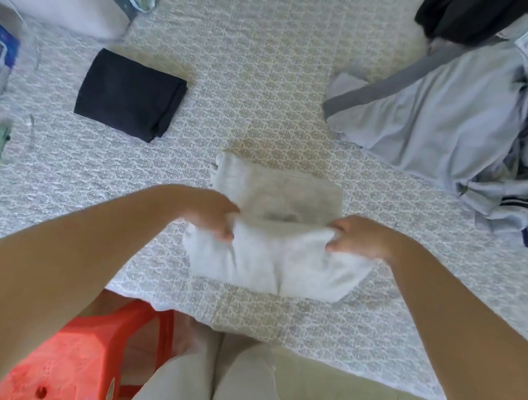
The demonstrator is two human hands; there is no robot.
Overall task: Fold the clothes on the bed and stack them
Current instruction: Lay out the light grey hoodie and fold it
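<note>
Garment: a pale grey garment (273,233) lies on the bed (253,68) near its front edge, straight ahead of the person and half folded.
Left hand: the left hand (210,213) pinches the garment's left end, thumb on top and fingers curled under the fold.
Right hand: the right hand (358,237) pinches the right end the same way.
Why so held: gripping both ends at once looks meant to keep the near flap level while it is brought over the far half.
Axis: the long axis of the folded edge runs left to right, between the two hands; the far half lies flat toward the headboard side, the near flap bulges toward the person.
Hedge: motion blur hides which part of the garment is the waistband or hem.
Stack: a folded black piece (130,94) sits well apart to the left, probably the start of the pile.
Unfolded: light grey clothes (443,121) lie heaped at the right, with a dark item (464,15) beyond.
Progress: by my judgement, early; most clothes remain loose.
</note>
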